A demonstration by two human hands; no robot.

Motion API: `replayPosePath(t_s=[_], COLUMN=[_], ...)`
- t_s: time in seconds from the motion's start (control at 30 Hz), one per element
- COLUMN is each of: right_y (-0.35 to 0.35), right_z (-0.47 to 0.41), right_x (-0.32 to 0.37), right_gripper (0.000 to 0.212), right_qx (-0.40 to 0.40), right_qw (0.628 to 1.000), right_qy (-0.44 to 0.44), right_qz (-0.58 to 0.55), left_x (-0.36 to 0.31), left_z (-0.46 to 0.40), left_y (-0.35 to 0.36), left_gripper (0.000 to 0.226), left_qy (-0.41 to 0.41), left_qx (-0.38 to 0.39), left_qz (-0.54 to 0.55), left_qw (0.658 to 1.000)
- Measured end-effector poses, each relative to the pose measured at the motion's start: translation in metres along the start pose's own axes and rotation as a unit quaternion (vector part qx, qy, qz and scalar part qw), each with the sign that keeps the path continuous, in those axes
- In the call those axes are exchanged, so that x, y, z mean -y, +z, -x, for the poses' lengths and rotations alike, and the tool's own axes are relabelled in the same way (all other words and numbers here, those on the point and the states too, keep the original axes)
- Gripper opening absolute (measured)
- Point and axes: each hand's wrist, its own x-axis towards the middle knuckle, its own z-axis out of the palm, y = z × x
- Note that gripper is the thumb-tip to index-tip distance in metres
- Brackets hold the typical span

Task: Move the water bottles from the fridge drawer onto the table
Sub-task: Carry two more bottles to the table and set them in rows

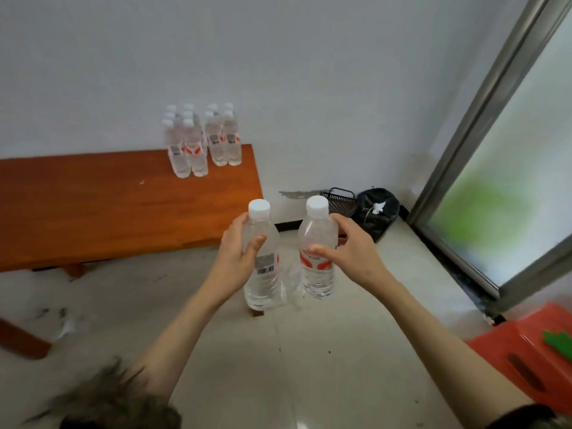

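Observation:
My left hand (pixel 236 252) grips a clear water bottle (pixel 261 274) with a white cap, upright, barcode side toward me. Beside it, my right hand (pixel 353 250) grips a second upright water bottle (pixel 317 274) with a red label. Both bottles hang in the air above the floor, just off the right front corner of the orange-brown wooden table (pixel 108 205). Several more water bottles (pixel 201 140) stand in a cluster at the table's back right, against the wall. The fridge drawer is out of view.
A black basket (pixel 340 201) and a black bag (pixel 377 212) sit on the floor by the wall, right of the table. A glass door with a metal frame (pixel 483 125) is at right. A red plastic stool (pixel 532 354) stands at lower right.

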Motion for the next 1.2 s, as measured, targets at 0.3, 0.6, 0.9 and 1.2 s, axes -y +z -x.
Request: replayPosePath(t_s=[0.3,0.6,0.9,1.2], right_y=[0.073,0.131,0.171,0.217], right_z=[-0.148,-0.320,-0.461,-0.551], right_x=[0.011,-0.004,-0.022,-0.036], right_gripper=[0.061,0.064,0.069,0.069], right_qx=[0.098,0.193,0.205,0.184], right_qw=[0.995,0.980,0.976,0.982], right_qy=[-0.022,-0.037,-0.031,0.030], right_qz=[0.016,0.030,0.061,0.016], left_x=[0.062,0.120,0.153,0.190], left_z=[-0.107,-0.257,-0.387,-0.489], left_y=[-0.055,-0.068,-0.075,-0.084], left_gripper=[0.053,0.053,0.053,0.056], left_qy=[-0.053,-0.108,-0.142,-0.159], left_qx=[-0.032,-0.023,-0.017,0.014], left_qz=[-0.043,-0.063,-0.046,-0.018], left_qw=[0.997,0.992,0.989,0.987])
